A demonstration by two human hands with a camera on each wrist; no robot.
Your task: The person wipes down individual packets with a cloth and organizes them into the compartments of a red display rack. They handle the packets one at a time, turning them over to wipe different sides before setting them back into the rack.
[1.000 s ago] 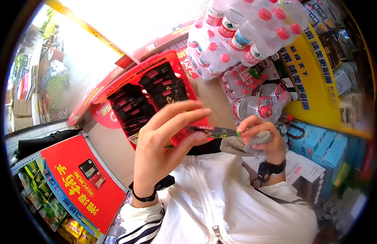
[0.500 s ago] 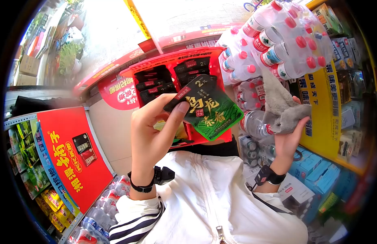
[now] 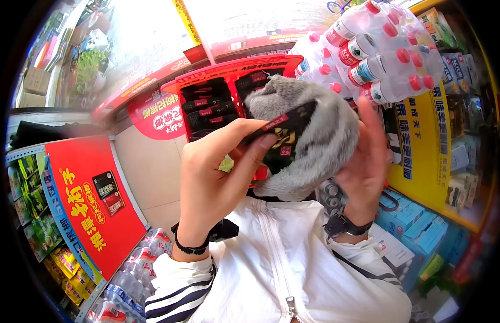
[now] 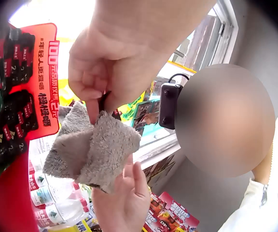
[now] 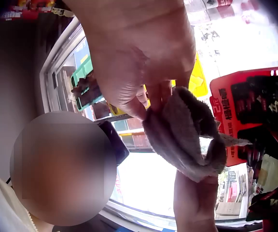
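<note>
In the head view my left hand (image 3: pixel 207 175) pinches a corner of a flat black snack packet (image 3: pixel 286 141) between thumb and fingers. A fluffy grey cloth (image 3: pixel 330 142) lies behind the packet and laps round its edges, hiding its lower part. My right hand (image 3: pixel 364 167), blurred, is at the cloth's right side with its fingers fairly straight against it. The left wrist view shows the cloth (image 4: pixel 112 150) folded over below my left hand (image 4: pixel 105 63), with the relaxed fingers of my right hand (image 4: pixel 122 200) beneath it.
Just beyond my hands stands a red display box (image 3: pixel 234 67) holding rows of black packets (image 3: pixel 207 111). Wrapped water bottles (image 3: pixel 376 59) are stacked at the right, beside a yellow sign (image 3: pixel 422 156). A red advertising panel (image 3: pixel 91 199) stands at the left.
The grey cloth has moved left from beside the packet to lie behind and around it, with my right hand following. The packet, earlier edge-on, now shows its printed face.
</note>
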